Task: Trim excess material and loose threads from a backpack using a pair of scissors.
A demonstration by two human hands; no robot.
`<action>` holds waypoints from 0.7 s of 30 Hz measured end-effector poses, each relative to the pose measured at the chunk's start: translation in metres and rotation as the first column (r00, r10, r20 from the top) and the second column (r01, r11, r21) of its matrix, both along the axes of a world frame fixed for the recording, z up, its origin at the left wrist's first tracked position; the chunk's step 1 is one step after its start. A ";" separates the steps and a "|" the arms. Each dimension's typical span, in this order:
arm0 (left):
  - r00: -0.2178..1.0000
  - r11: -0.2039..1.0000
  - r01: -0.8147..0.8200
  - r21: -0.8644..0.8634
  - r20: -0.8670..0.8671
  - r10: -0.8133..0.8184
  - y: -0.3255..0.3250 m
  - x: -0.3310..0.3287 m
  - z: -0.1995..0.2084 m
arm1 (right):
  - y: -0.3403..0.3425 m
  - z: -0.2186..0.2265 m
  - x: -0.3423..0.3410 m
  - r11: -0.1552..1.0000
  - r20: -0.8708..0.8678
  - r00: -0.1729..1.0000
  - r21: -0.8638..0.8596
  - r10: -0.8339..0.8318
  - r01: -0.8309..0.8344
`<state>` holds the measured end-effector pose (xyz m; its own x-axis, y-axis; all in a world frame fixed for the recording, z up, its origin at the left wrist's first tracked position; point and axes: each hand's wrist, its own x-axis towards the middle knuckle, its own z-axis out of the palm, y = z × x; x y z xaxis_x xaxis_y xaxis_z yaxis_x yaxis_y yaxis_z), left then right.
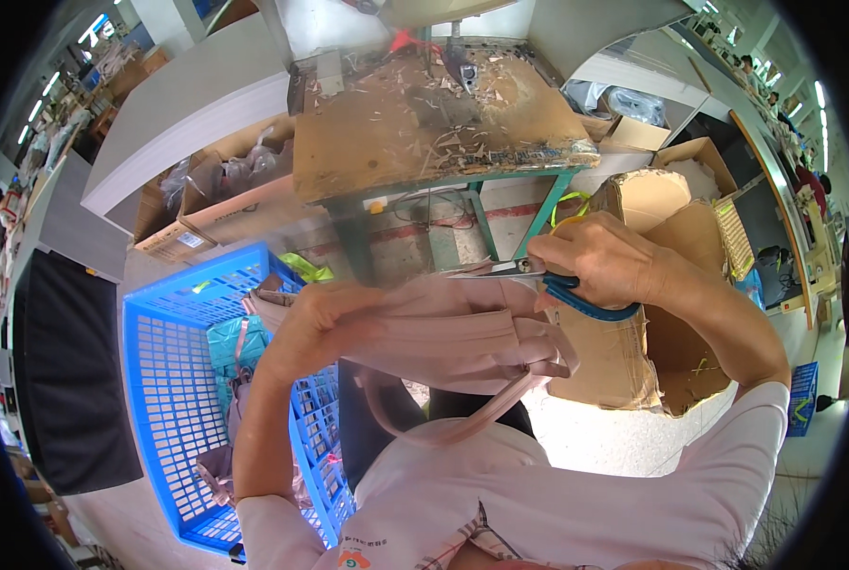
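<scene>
A pink bag (443,337) with a looped strap (472,423) hangs above my lap. My left hand (325,323) is closed on its left end, a little smeared by motion. In my right hand (600,261) is a pair of scissors (591,302) with dark blue handles. Their metal blades point left along the bag's upper edge, and the right-hand fingers also lie close to the fabric. Whether the blades touch the bag I cannot tell.
A blue plastic basket (163,408) with several bags stands on my left. Ahead is a worn worktable (386,133) strewn with scraps. An open cardboard box (600,366) sits to my right. More cardboard boxes (230,223) line the far left.
</scene>
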<state>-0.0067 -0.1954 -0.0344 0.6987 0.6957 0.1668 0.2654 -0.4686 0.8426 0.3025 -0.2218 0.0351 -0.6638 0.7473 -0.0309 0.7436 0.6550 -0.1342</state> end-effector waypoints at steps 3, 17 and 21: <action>1.000 0.999 0.022 -0.027 -0.007 -0.022 0.003 0.003 0.004 | 0.003 -0.001 -0.001 1.000 -0.042 0.999 -0.022 -0.009 0.008; 0.994 0.998 0.057 0.035 -0.095 -0.053 0.023 0.012 0.020 | 0.011 -0.027 0.014 0.997 -0.116 0.992 0.066 0.044 -0.036; 0.971 0.990 0.098 0.106 -0.229 -0.072 0.043 0.010 0.050 | 0.011 -0.046 0.003 0.995 -0.339 0.939 -0.101 -0.059 0.026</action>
<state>0.0030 -0.1524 0.0160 0.7830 0.6176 0.0747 0.3965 -0.5879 0.7051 0.3053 -0.2111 -0.0112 -0.6146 0.7795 0.1207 0.6691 0.5962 -0.4437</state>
